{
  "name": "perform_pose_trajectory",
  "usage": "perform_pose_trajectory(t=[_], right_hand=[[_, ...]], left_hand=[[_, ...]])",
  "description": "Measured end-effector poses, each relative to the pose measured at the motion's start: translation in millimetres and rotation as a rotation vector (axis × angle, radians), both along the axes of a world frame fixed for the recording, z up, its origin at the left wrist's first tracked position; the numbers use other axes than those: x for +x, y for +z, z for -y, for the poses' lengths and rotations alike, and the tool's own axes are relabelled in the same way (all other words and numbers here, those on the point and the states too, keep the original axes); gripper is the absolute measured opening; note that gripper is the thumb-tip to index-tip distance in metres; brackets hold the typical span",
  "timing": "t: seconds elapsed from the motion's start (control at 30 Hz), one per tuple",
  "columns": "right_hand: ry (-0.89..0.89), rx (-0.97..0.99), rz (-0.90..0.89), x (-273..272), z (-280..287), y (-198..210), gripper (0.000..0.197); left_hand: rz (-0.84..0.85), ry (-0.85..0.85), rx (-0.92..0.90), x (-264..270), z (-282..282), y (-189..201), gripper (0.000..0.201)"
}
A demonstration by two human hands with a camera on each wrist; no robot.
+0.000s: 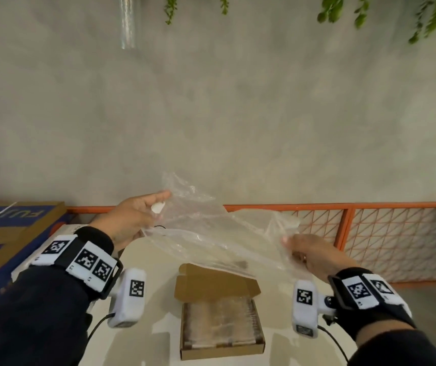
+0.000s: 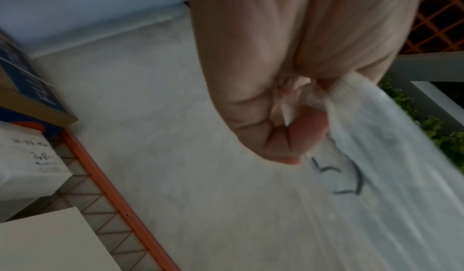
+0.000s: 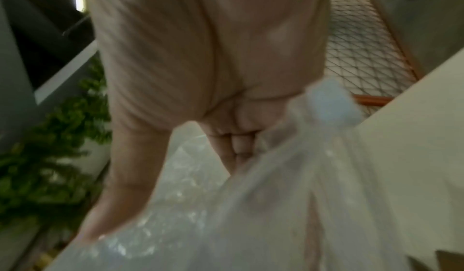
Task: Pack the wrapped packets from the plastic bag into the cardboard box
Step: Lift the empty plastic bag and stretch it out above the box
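Observation:
A clear plastic bag (image 1: 211,228) hangs stretched in the air between both hands, above the white table (image 1: 156,260). My left hand (image 1: 137,220) grips its left end, with a small white tag at the fingers. My right hand (image 1: 309,253) grips the right end. Below the bag an open cardboard box (image 1: 219,286) sits on the table with its lid flap raised at the back. Several clear-wrapped brown packets (image 1: 220,323) lie flat inside it. In the left wrist view my curled fingers (image 2: 263,128) pinch the bag (image 2: 389,176). In the right wrist view the bag (image 3: 276,215) bunches under my fingers (image 3: 233,136).
A large blue and brown carton (image 1: 8,233) lies at the left beside a white box (image 2: 27,160). An orange-framed mesh panel (image 1: 383,239) runs behind the table along a grey wall. Green plants (image 1: 435,14) hang at the top right.

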State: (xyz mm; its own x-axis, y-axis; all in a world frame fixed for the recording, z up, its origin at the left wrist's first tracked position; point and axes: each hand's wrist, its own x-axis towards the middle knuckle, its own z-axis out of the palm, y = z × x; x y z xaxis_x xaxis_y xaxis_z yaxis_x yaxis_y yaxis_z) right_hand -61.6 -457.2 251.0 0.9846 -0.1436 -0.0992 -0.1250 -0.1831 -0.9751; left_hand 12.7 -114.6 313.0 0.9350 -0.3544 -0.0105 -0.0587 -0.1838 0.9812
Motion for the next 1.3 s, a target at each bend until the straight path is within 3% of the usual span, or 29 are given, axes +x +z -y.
perform_pose_trajectory(t=[0.13, 0.2, 0.27, 0.33, 0.43, 0.57, 0.7, 0.8, 0.9, 1.1, 1.23, 1.3], right_hand=[[0.000, -0.186, -0.153, 8, -2, -23, 0.037], [-0.072, -0.098, -0.092, 9, -3, -22, 0.042], [-0.104, 0.064, -0.002, 7, -5, -16, 0.019], [-0.077, 0.179, 0.023, 7, 0, -12, 0.015], [-0.038, 0.190, 0.027, 7, -1, -7, 0.010], [0.031, 0.292, -0.031, 6, 4, -15, 0.043], [-0.040, 0.535, -0.072, 7, 6, -30, 0.039], [0.039, 0.544, -0.062, 5, -1, -35, 0.046], [0.042, 0.638, -0.015, 8, -1, -38, 0.028], [-0.128, 0.775, 0.109, 9, -7, -30, 0.013], [0.000, 0.821, 0.160, 9, -11, -24, 0.033], [0.002, 0.708, 0.100, 10, -11, -23, 0.043]], left_hand=[[0.003, 0.040, -0.005, 2, -1, -2, 0.066], [-0.002, 0.079, -0.086, 4, -2, -5, 0.056], [0.011, 0.161, -0.201, 6, -3, -10, 0.041], [0.032, 0.236, -0.281, 9, -4, -16, 0.030], [0.035, 0.314, -0.315, 16, -9, -25, 0.032], [-0.005, 0.373, -0.359, 23, -8, -31, 0.045], [-0.056, 0.325, -0.287, 23, -5, -35, 0.043], [-0.099, 0.277, -0.272, 23, -3, -39, 0.044], [-0.113, 0.275, -0.334, 20, -1, -38, 0.044], [-0.079, 0.272, -0.397, 17, 6, -40, 0.032], [-0.089, 0.270, -0.496, 14, 7, -42, 0.026], [-0.107, 0.253, -0.471, 17, 5, -47, 0.031]])
